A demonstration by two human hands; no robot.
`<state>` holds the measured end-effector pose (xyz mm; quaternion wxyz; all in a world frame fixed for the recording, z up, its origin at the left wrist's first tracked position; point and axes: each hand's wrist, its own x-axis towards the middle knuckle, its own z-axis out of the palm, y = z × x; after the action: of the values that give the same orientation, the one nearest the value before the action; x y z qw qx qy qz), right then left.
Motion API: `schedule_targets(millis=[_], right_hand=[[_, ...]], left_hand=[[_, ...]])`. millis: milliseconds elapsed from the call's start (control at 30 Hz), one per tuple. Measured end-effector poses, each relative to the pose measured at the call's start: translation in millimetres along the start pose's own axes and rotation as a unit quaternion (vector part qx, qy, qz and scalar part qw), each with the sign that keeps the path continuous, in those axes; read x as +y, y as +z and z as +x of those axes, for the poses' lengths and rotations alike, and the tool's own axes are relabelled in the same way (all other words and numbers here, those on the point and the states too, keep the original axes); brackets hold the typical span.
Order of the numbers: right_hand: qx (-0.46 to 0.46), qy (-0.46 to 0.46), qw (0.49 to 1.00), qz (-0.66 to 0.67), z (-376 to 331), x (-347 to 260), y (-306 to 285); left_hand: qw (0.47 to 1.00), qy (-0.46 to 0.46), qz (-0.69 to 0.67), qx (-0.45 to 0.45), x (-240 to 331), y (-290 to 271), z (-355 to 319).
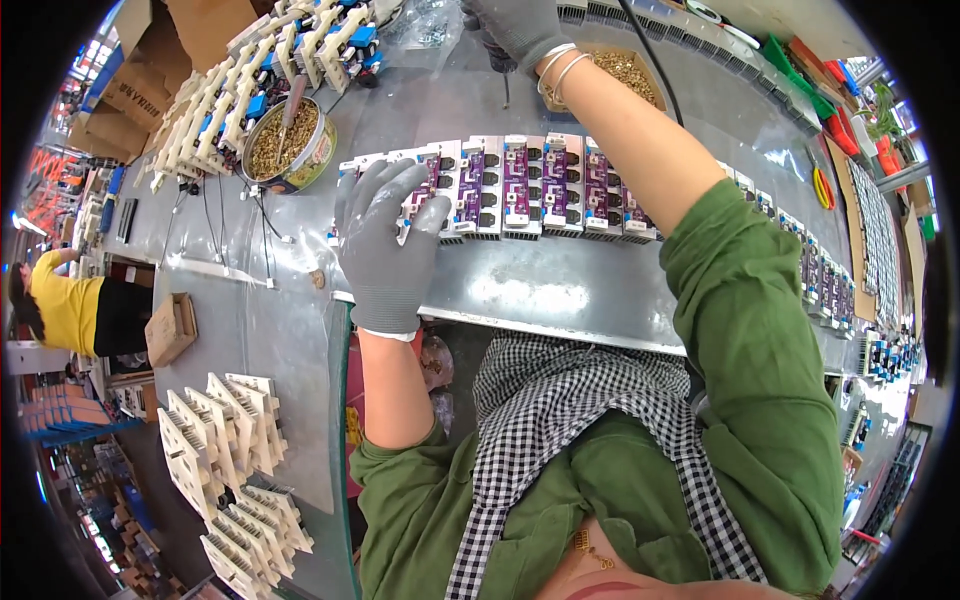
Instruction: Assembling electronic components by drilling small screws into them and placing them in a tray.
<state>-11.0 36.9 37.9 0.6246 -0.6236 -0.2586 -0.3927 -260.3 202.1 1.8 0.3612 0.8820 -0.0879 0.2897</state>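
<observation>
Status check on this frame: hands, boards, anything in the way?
Left hand flat on the row of purple boards. Right hand gripping a driver beyond the row. Tin of screws stands clear, left.

I see my gloved left hand [385, 245] lying flat on the left end of a row of purple circuit boards [520, 188] on the metal bench [520, 285]. At 12 o'clock my right hand [515, 30] grips a screwdriver [503, 75]. A round tin of screws [288, 145] sits at 10 o'clock.
</observation>
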Motion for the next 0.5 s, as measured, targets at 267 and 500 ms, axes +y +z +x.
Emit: schedule_targets(millis=[267, 500], right_hand=[[-0.064, 0.226, 0.944, 0.232, 10, -140, 1], [-0.182, 0.158, 0.93, 0.278, 0, -223, -26]], left_hand=[[0.999, -0.036, -0.007, 0.033, -7, -5, -9], [0.999, -0.02, 0.023, 0.011, 15, 5, 4]])
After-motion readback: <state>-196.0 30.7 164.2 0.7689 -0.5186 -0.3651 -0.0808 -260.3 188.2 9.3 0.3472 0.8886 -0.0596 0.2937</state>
